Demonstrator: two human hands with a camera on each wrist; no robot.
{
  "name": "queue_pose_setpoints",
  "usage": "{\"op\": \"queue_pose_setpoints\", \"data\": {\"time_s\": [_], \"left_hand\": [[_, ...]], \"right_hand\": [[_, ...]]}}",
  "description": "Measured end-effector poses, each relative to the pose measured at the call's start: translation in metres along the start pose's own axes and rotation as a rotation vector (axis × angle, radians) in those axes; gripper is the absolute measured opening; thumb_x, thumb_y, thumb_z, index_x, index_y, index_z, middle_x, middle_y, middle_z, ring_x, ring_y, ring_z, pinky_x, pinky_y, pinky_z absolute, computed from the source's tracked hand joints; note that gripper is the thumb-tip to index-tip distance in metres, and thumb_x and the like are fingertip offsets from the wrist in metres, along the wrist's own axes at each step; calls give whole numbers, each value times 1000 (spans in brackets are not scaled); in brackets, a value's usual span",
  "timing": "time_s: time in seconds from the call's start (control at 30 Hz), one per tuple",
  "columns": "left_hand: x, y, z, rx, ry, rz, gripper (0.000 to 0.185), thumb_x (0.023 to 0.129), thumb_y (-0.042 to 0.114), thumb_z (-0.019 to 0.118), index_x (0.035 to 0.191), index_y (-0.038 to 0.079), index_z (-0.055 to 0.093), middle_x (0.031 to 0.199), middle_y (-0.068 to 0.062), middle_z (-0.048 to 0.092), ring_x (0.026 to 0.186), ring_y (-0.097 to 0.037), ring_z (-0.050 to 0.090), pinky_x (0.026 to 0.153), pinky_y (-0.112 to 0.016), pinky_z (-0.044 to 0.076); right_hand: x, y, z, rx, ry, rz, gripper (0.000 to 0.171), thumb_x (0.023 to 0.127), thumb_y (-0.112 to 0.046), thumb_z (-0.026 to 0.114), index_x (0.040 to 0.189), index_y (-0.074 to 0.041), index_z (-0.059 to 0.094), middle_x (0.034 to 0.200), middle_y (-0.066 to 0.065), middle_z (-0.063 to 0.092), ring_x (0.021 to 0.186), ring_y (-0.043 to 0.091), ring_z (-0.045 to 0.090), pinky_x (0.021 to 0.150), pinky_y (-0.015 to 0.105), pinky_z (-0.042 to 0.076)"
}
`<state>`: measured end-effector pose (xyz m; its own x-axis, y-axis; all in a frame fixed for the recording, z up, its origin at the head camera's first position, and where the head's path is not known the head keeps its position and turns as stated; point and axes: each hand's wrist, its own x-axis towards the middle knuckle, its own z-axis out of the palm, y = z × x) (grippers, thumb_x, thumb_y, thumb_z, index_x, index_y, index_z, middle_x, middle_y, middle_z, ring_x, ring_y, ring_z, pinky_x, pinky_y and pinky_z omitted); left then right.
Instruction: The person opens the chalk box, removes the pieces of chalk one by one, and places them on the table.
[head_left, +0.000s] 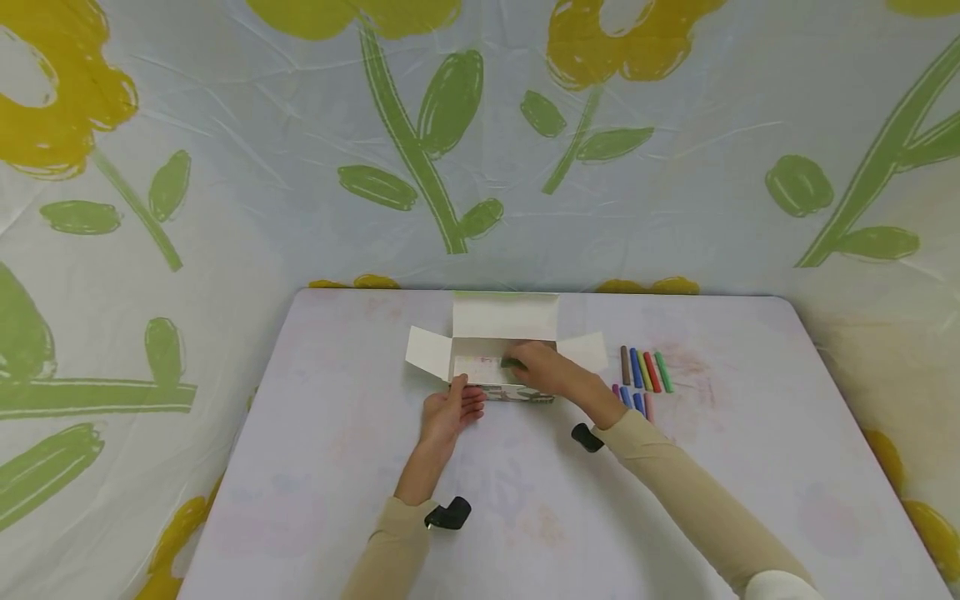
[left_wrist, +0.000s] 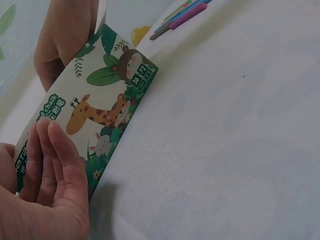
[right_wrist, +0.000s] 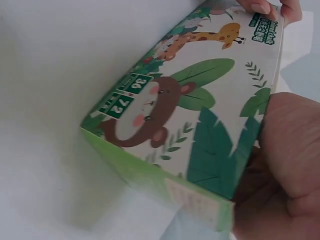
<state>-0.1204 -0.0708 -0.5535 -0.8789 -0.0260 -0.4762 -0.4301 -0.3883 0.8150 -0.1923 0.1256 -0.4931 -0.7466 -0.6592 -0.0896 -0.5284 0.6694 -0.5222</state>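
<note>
An open cardboard chalk box (head_left: 517,394), printed with cartoon animals, stands near the back of the table with its flaps spread. At its front left, my left hand (head_left: 444,417) pinches the front wall, thumb over the rim and fingers along the printed outside. My right hand (head_left: 546,367) reaches in over the front right and holds a dark green chalk stick (head_left: 512,363) inside the box. In the right wrist view, the box wall (right_wrist: 200,100) hides the right fingertips. Pale contents or a liner show on the box floor (head_left: 476,367).
Right of the box lie two rows of coloured chalk sticks (head_left: 648,372), several in each; the right forearm partly covers the front row. The table (head_left: 495,517) has faint coloured smudges. A flower-printed curtain (head_left: 300,167) hangs behind the table's back edge.
</note>
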Motion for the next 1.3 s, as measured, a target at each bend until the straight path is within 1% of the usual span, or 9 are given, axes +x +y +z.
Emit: {"op": "queue_pose_setpoints", "data": {"time_s": [0.13, 0.23, 0.4, 0.47, 0.6, 0.87, 1.03, 1.13, 1.3], "left_hand": [[0, 0, 0, -1, -8, -1, 40, 105, 28, 59, 96, -9, 70, 80, -6, 72, 68, -9, 67, 66, -22, 59], [0, -1, -1, 0, -16, -1, 41, 105, 29, 59, 98, -10, 70, 81, -6, 73, 69, -9, 67, 67, -22, 59], [1, -1, -2, 2, -19, 9, 42, 105, 30, 59, 96, -10, 71, 81, -7, 74, 70, -10, 68, 68, -23, 60], [1, -2, -2, 0, -18, 14, 42, 106, 30, 59, 94, -8, 71, 81, -7, 74, 70, -10, 68, 67, -23, 60], [-1, -2, -1, -8, -17, 14, 41, 106, 29, 58, 89, -5, 72, 80, -7, 73, 69, -11, 68, 66, -23, 60], [1, -2, -1, -7, -18, 1, 40, 106, 29, 58, 89, -5, 72, 81, -7, 74, 70, -11, 68, 67, -24, 60], [0, 0, -1, -2, -17, 13, 42, 106, 29, 58, 93, -9, 71, 81, -7, 73, 70, -11, 68, 68, -24, 60], [0, 0, -2, 0, -16, 14, 43, 106, 30, 59, 95, -10, 71, 81, -7, 73, 71, -11, 68, 69, -24, 60], [-1, 0, -2, -3, -13, 2, 42, 106, 29, 58, 94, -9, 71, 81, -8, 74, 71, -11, 68, 68, -24, 60]], "right_hand": [[3, -6, -3, -97, -46, 25, 14, 97, 6, 63, 109, 8, 70, 94, 15, 71, 80, 20, 60, 76, 37, 54], [4, -13, -4, -305, -70, 20, 8, 96, 4, 65, 102, 3, 70, 87, 10, 68, 76, 19, 58, 71, 35, 53], [10, -14, 3, -666, -60, -81, 9, 91, 2, 73, 92, -5, 67, 85, 7, 68, 78, 21, 67, 68, 33, 57], [14, -12, 6, -748, -43, -130, 12, 88, 0, 76, 88, -7, 67, 82, 6, 68, 72, 19, 66, 64, 32, 58], [18, -10, 7, -834, -15, -201, 14, 86, -2, 78, 83, -9, 66, 75, 3, 67, 63, 15, 63, 57, 31, 55], [17, -6, 5, -747, -58, -202, 10, 91, 1, 74, 95, -6, 68, 83, 7, 67, 70, 18, 64, 62, 32, 56], [10, 2, 2, -666, -15, -213, 12, 94, 4, 69, 103, -3, 64, 87, 10, 64, 72, 23, 64, 63, 34, 56], [5, 4, -3, -528, -6, -171, 13, 97, 3, 64, 109, -3, 62, 93, 11, 67, 75, 24, 65, 67, 37, 57], [-6, 4, -15, -212, -15, -34, 31, 100, -1, 63, 131, -3, 63, 121, 16, 70, 105, 31, 69, 90, 46, 57]]}}
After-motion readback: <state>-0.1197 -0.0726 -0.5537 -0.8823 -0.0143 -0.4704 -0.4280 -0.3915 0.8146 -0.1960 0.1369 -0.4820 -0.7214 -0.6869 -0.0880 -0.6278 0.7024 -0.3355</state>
